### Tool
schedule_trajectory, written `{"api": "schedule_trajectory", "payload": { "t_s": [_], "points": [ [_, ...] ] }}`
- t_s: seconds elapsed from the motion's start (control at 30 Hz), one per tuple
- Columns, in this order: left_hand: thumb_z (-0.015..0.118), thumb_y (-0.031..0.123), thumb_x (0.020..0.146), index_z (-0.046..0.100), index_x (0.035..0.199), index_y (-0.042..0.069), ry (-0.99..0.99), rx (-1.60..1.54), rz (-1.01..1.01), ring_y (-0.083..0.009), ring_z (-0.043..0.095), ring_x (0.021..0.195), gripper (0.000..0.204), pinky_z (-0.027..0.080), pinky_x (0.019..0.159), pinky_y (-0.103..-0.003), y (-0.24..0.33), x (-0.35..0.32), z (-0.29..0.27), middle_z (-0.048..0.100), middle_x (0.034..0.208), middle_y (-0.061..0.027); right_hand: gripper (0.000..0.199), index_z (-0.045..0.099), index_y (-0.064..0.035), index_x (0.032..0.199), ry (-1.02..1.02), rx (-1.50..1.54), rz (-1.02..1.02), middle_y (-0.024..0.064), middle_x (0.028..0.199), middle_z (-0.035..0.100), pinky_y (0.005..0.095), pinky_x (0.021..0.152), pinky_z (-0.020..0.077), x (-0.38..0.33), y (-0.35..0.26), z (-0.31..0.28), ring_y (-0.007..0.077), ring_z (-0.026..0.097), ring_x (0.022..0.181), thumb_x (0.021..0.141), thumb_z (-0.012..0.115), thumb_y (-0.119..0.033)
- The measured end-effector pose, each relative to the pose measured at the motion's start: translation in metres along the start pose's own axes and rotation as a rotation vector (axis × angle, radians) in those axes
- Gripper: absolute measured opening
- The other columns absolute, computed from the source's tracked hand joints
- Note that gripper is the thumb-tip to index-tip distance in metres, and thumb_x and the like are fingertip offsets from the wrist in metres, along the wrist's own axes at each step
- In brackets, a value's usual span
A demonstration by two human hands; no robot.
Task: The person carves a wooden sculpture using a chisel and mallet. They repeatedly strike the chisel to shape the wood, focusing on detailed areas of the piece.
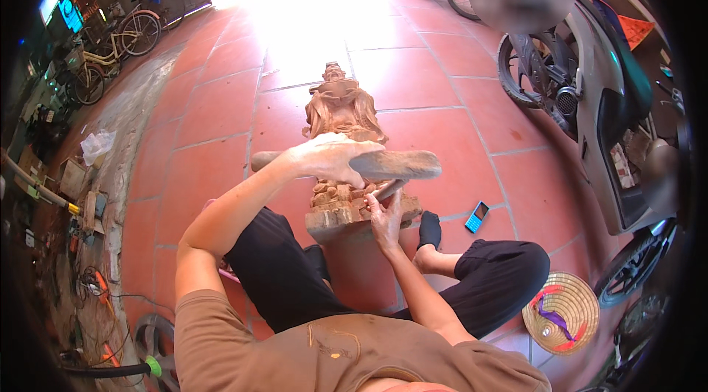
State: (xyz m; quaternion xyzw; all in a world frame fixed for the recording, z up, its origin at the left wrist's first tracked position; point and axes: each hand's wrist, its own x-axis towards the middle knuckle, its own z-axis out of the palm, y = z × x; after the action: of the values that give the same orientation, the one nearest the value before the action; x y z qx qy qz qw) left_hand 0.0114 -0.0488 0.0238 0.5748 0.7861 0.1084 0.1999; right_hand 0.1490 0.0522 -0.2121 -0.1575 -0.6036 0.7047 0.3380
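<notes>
A carved wooden statue [341,108] of a robed figure extends away from me between my legs, its head farthest and its blocky base [346,216] nearest. My left hand [332,156] is closed around the middle of a thick wooden club [402,165], which lies crosswise above the statue's lower part. Just below the club, my right hand [386,221] grips a chisel [389,188] close to the carving at the base. The chisel's tip cannot be made out. The club and both hands cover part of the statue's lower half.
A blue mobile phone [476,217] lies on the red tiles right of my foot. Beside my right knee is a conical straw hat [563,313]. Motorbikes [564,89] stand at right, bicycles [118,38] at far left. Tools and cables [96,289] clutter the left edge.
</notes>
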Motion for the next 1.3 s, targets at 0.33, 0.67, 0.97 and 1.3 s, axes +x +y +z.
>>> {"api": "schedule_trajectory", "payload": {
  "t_s": [0.33,0.67,0.97,1.3],
  "points": [
    [0.081,0.04,0.074,0.055,0.143,0.013,0.291,-0.117,0.138,-0.0341,0.071,0.1,0.079,0.055,0.091,-0.043,-0.052,0.025,0.022,0.071,0.115,-0.0209,0.019,0.05,-0.004,0.107,0.172,0.119,0.203,0.0072,0.089,0.065,0.0323,0.062,0.0607,0.016,0.006,-0.011,0.0189,0.071,0.075,0.098,0.065,-0.01],
    [0.078,0.032,0.08,0.047,0.152,0.022,0.296,-0.244,-0.035,-0.0265,0.054,0.13,0.079,0.043,0.108,-0.043,-0.041,-0.011,0.026,0.057,0.143,-0.0136,0.033,0.043,-0.0027,0.116,0.193,0.264,0.245,0.0117,0.094,0.065,0.0341,0.065,0.0633,-0.008,-0.014,-0.044,0.0261,0.074,0.08,0.095,0.068,-0.005],
    [0.08,0.038,0.081,0.044,0.149,0.005,0.241,-0.17,0.05,-0.0339,0.056,0.129,0.084,0.043,0.109,-0.042,-0.07,-0.009,0.017,0.059,0.138,-0.0222,0.026,0.045,-0.0068,0.116,-0.003,0.17,0.255,0.0094,0.097,0.066,0.0365,0.073,0.0647,0.008,-0.008,-0.034,0.0255,0.074,0.087,0.098,0.063,-0.003],
    [0.081,0.026,0.081,0.047,0.147,0.004,0.199,-0.299,0.021,-0.0311,0.058,0.126,0.077,0.044,0.108,-0.041,-0.078,-0.001,0.014,0.061,0.135,-0.0214,0.032,0.043,-0.01,0.121,-0.225,-0.087,0.096,0.0064,0.102,0.064,0.0324,0.075,0.062,0.068,-0.004,-0.003,0.0236,0.073,0.092,0.097,0.061,0.002]
  ]
}}
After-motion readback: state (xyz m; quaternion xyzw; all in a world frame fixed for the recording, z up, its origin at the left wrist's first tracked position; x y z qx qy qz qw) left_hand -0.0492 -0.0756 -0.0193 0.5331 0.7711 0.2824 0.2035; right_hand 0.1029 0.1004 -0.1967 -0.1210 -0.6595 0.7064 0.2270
